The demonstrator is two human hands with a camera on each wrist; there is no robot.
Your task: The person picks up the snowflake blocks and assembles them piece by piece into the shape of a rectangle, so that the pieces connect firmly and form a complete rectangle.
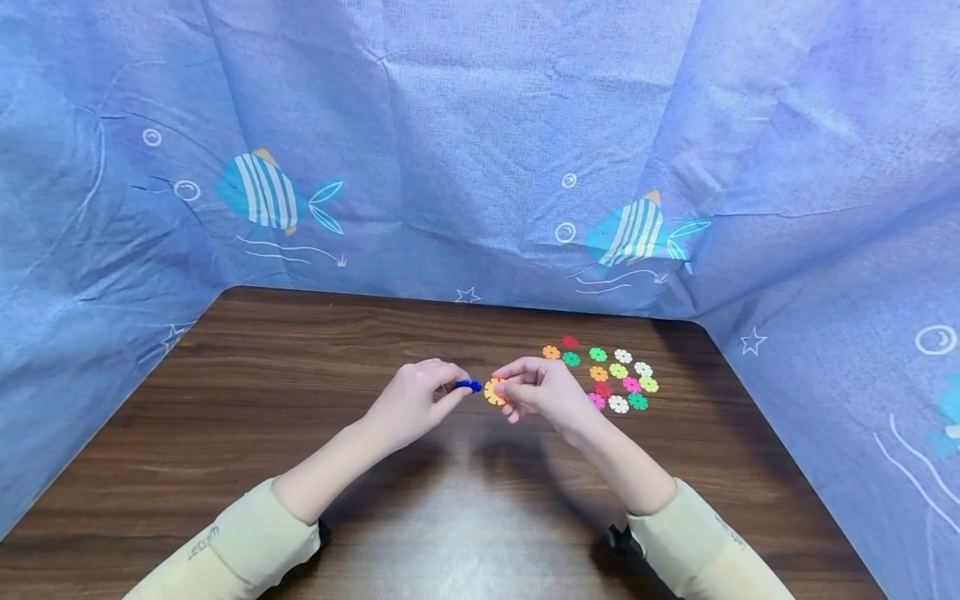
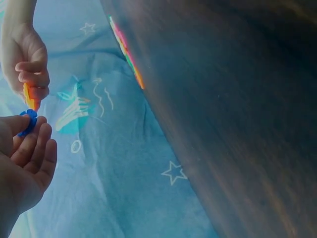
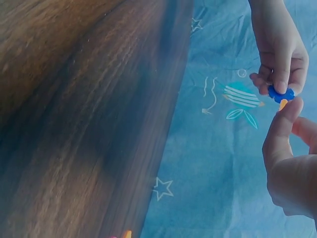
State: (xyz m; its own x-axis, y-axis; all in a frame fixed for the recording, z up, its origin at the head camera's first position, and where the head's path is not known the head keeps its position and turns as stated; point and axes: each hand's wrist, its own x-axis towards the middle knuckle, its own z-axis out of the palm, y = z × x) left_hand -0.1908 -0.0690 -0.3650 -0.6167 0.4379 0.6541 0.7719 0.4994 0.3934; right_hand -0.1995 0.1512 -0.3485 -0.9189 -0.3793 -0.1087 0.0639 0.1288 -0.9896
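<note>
Above the table, my left hand point(image 1: 416, 398) pinches a blue notched disc point(image 1: 470, 385) between thumb and fingers, its thin edge turned toward the head view. Facing it, my right hand point(image 1: 547, 393) pinches an orange notched disc point(image 1: 493, 392), whose flat face shows in the head view. A small gap separates the two discs there. In the left wrist view the orange disc point(image 2: 30, 96) stands right at the rim of the blue disc point(image 2: 28, 122). From the right wrist, the blue disc point(image 3: 281, 93) is seen flat, and fingers mostly hide the orange one point(image 3: 283, 104).
Several loose notched discs in white, green, pink, red, yellow-green and orange lie on the brown wooden table point(image 1: 300, 375), beyond and right of my right hand; one is a white disc point(image 1: 618, 404). A blue fish-print cloth point(image 1: 465, 167) hangs around the table's back and sides.
</note>
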